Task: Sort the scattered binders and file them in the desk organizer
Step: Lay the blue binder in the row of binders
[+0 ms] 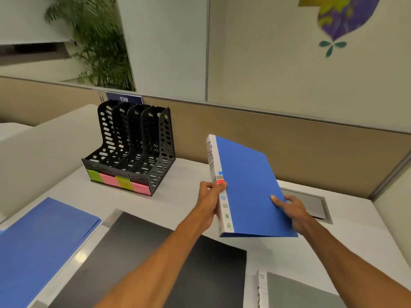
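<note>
A blue binder (pixel 249 190) is held above the white desk (pixel 191 174), tilted, its white spine (pixel 216 174) turned to the left. The spine is pinched by the left hand (pixel 210 204), thumb on the red label patch and fingers curled behind. The binder's right edge is gripped by the right hand (pixel 293 211), thumb laid on the cover and fingers hidden beneath.

At ten o'clock from the binder, well apart, a black desk organizer (pixel 133 147) is seen standing against the partition (pixel 289 147); no binders are seen in its slots, and green and pink labels are fixed along its front. At seven o'clock a black binder (pixel 200 270) lies flat under the left forearm, with a second blue binder (pixel 42 243) beside it at eight o'clock. A grey binder (pixel 295 294) lies at six o'clock. A grey cable hatch (pixel 311 202) is set into the desk at three o'clock.
</note>
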